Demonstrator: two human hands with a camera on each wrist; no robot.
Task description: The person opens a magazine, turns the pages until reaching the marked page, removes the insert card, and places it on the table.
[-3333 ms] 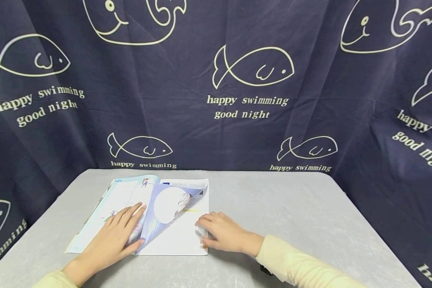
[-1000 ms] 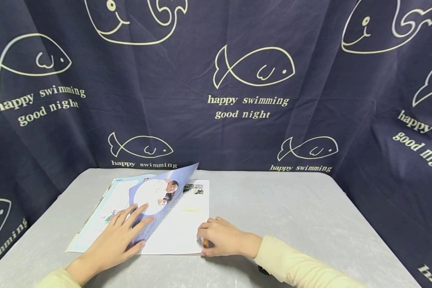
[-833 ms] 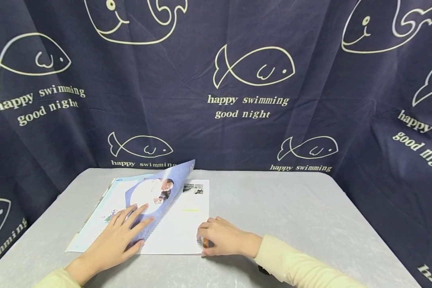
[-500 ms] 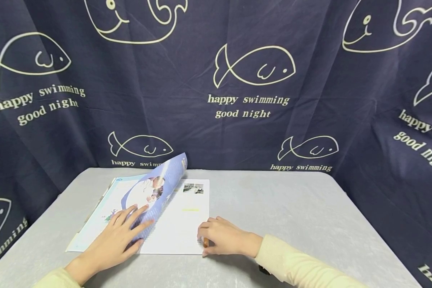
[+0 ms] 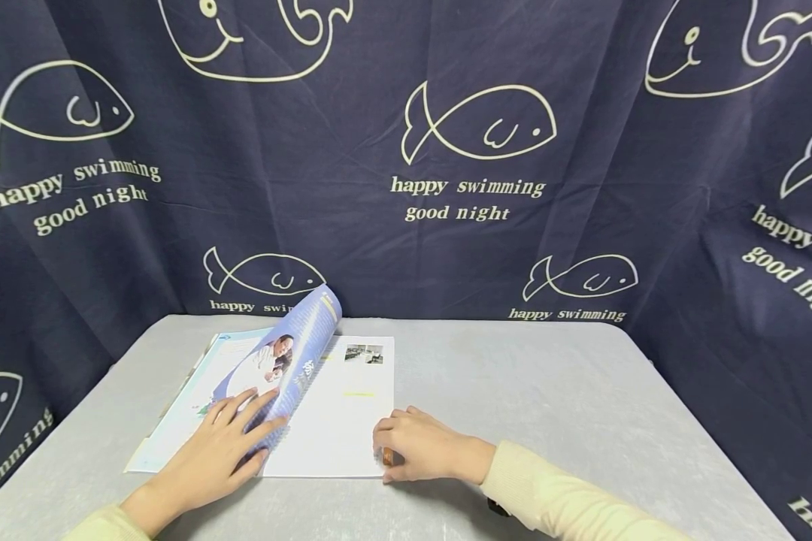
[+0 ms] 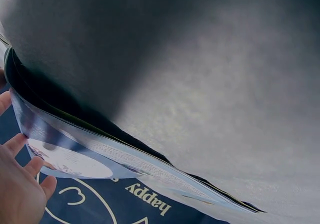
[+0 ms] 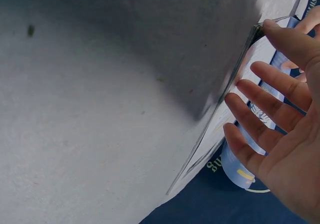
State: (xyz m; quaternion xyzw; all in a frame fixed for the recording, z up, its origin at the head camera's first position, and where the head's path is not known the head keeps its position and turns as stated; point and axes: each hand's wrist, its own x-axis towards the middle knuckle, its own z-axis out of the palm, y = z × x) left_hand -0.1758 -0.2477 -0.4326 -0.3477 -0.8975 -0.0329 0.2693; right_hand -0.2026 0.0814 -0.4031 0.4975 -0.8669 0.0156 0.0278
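Observation:
An open book (image 5: 331, 447) lies toward the left of the table, its left side showing light blue pages. One blue leaf (image 5: 314, 319) with a photo of people stands curled up near the middle, bending leftward. My left hand (image 5: 210, 451) rests on the left side with fingers spread, the fingertips over the foot of that leaf. At the lower right edge of the book is my right hand (image 5: 426, 448), fingertips on the white page and thumb by the corner. The right wrist view shows these fingers (image 7: 272, 107) apart and loosely extended, gripping nothing.
The grey table (image 5: 548, 406) reaches out to the right of the book. A dark blue curtain (image 5: 474, 255) with fish drawings hangs behind and at both sides. A small black item (image 5: 497, 508) shows under the right sleeve.
The blue leaf has gone from lying low over the right page to standing curled and leaning left, uncovering a page with a small photo. Both hands have stayed nearly in place lately.

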